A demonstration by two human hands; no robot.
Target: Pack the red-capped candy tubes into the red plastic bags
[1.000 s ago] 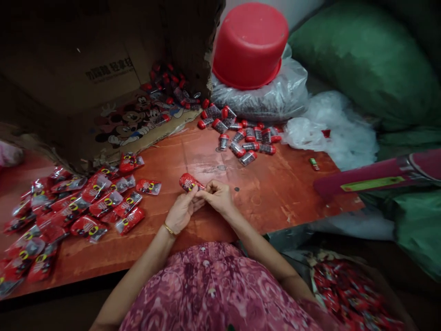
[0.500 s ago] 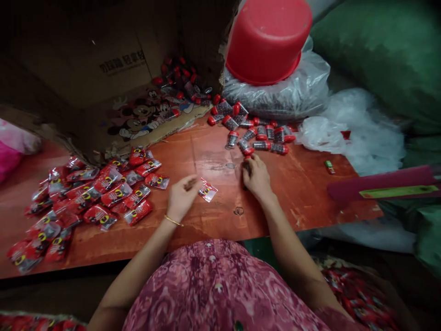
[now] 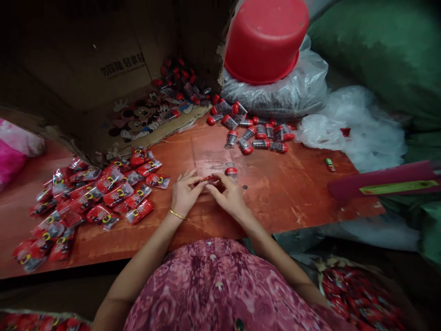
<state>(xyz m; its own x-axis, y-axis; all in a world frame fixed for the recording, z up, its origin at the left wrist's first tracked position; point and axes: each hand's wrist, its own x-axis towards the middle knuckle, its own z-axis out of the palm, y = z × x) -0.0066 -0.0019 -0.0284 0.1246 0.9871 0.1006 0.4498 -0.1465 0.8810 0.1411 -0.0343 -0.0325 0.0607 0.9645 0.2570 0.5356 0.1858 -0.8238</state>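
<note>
My left hand [image 3: 184, 193] and my right hand [image 3: 229, 195] meet over the middle of the red-brown table [image 3: 292, 193]. Together they pinch a small red plastic sachet [image 3: 208, 179] between their fingertips. My right hand also holds a small red-capped vial [image 3: 230, 171] at the sachet's right end. A heap of filled red sachets [image 3: 96, 200] lies to the left of my left hand. Loose red-capped vials [image 3: 257, 133] lie in a cluster farther back on the table.
An open cardboard box [image 3: 113, 92] with cartoon print lies on its side at the back left, vials spilling from it. An upturned red bucket [image 3: 267, 41] sits on a clear plastic bag [image 3: 275, 96]. Green sacks [image 3: 375, 59] and a pink roll [image 3: 386, 181] crowd the right.
Half a second ago my right hand was reaching out to the vials while my left held the sachet alone. Now the right hand is back with a vial and both hands grip the sachet.
</note>
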